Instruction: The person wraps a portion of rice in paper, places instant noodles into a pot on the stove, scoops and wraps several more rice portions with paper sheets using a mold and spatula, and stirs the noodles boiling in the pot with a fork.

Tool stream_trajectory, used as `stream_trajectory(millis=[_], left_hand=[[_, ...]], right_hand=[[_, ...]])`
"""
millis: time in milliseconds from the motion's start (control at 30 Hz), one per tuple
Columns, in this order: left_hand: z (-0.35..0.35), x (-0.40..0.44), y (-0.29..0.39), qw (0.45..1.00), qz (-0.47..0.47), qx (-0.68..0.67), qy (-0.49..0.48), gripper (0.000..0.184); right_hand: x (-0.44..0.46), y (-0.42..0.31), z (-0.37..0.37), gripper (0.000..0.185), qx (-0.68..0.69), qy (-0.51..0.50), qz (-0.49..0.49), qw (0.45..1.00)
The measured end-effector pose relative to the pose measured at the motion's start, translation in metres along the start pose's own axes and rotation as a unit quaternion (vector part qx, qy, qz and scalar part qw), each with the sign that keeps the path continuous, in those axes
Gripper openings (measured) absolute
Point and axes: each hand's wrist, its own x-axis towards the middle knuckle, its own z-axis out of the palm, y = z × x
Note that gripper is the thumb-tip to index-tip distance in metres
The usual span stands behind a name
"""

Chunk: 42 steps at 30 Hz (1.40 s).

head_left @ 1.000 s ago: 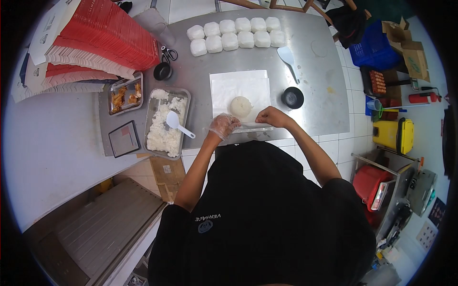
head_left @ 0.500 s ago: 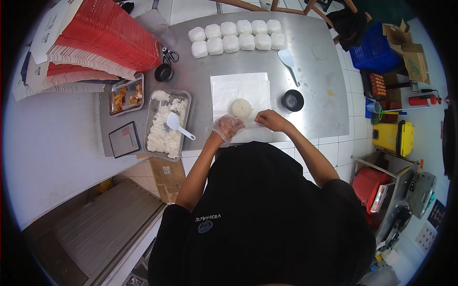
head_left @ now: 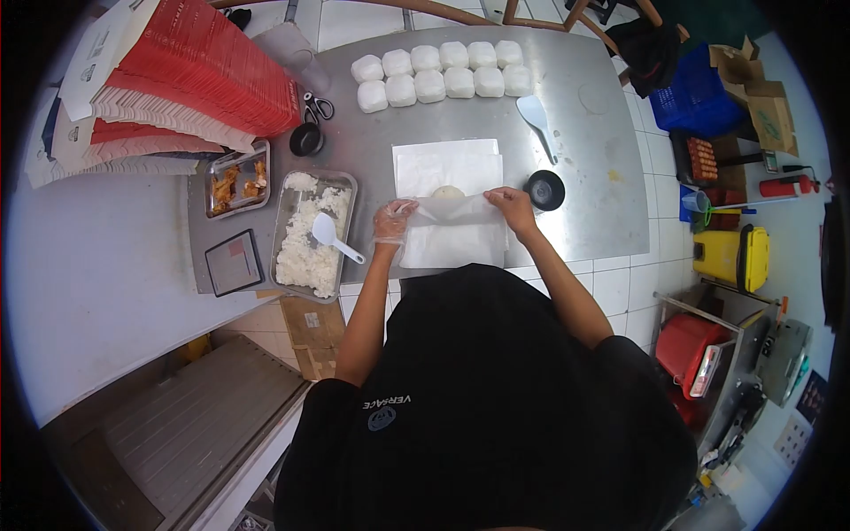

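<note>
Well, L hand (head_left: 391, 219), gloved, and R hand (head_left: 513, 206), bare: 2 hands, both pinching 1 paper (head_left: 453, 212) by its near edge, fingers closed on it. 1 ball (head_left: 448, 191) of rice sits btwn them, approx. half hidden behind that raised edge! Up top, 12 parcels (head_left: 430, 86), 2 rows x 6. Also 2 black bowls: 1 by R hand (head_left: 544, 190), 1 nr the scissors (head_left: 317, 108). 2 paddles, 1 on the table (head_left: 589, 190), 1 in the rice tray (head_left: 352, 199).
</note>
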Motion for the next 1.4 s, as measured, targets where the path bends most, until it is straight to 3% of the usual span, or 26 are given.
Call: stream_trajectory(millis=[33, 133, 167, 200, 367, 467, 533, 567, 633, 700, 933, 1033, 1167, 1200, 1267, 1367, 1400], left_hand=[[0.003, 0.004, -0.004, 0.998, -0.056, 0.015, 0.015, 0.025], [0.009, -0.002, -0.013, 0.995, -0.066, 0.058, 0.049, 0.026], [0.010, -0.003, -0.013, 0.995, -0.067, 0.059, 0.048, 0.026], [0.012, -0.005, -0.014, 0.996, -0.058, 0.028, 0.057, 0.028], [0.012, -0.001, -0.017, 0.997, 0.004, -0.026, 0.068, 0.029], [0.009, 0.007, -0.031, 0.997, 0.027, 0.021, 0.067, 0.022], [0.006, 0.002, -0.028, 0.962, 0.083, 0.206, 0.160, 0.019], [0.007, 0.000, -0.014, 0.962, 0.085, 0.206, 0.159, 0.019], [0.020, -0.011, 0.016, 0.911, 0.262, 0.295, 0.123, 0.023], [0.038, -0.026, 0.029, 0.875, 0.340, 0.341, -0.044, 0.028], [0.045, -0.022, 0.033, 0.863, 0.356, 0.347, -0.089, 0.035], [0.043, -0.017, 0.026, 0.845, 0.391, 0.356, -0.074, 0.036], [0.039, -0.010, 0.039, 0.852, 0.352, 0.369, -0.115, 0.034], [0.038, -0.008, 0.039, 0.851, 0.395, 0.333, -0.096, 0.032], [0.036, -0.004, 0.034, 0.847, 0.435, 0.297, -0.075, 0.030], [0.034, 0.006, 0.041, 0.844, 0.383, 0.349, -0.140, 0.030], [0.031, 0.007, 0.051, 0.854, 0.313, 0.368, -0.193, 0.032]], right_hand=[[0.000, 0.000, 0.000, 0.025, 0.001, 0.001, -0.002, 1.000], [-0.007, -0.001, -0.003, 0.025, 0.039, 0.043, 0.056, 0.997], [-0.011, -0.001, -0.009, 0.026, 0.007, -0.003, 0.061, 0.998], [-0.015, -0.001, -0.012, 0.029, -0.025, -0.049, 0.068, 0.996], [-0.019, 0.013, -0.007, 0.032, 0.025, -0.012, 0.079, 0.997], [-0.020, 0.017, -0.005, 0.031, 0.055, 0.001, 0.102, 0.993], [-0.020, 0.023, -0.003, 0.031, 0.069, 0.004, 0.126, 0.990], [-0.020, 0.024, -0.002, 0.031, 0.069, 0.012, 0.127, 0.989], [-0.020, 0.026, 0.000, 0.030, 0.070, 0.019, 0.129, 0.989], [-0.021, 0.022, 0.005, 0.032, 0.097, 0.043, 0.141, 0.984], [0.002, 0.025, 0.017, 0.038, 0.225, 0.100, 0.119, 0.962], [0.020, 0.033, 0.016, 0.039, 0.203, 0.130, 0.083, 0.967], [0.027, -0.013, 0.020, 0.058, -0.034, 0.057, 0.032, 0.997], [0.029, -0.022, 0.022, 0.063, -0.132, 0.014, 0.006, 0.991], [0.040, -0.028, 0.026, 0.066, -0.185, -0.006, -0.014, 0.983], [0.065, -0.016, 0.032, 0.067, -0.249, -0.007, -0.063, 0.967], [0.072, -0.006, 0.034, 0.065, -0.259, 0.011, -0.094, 0.961]])
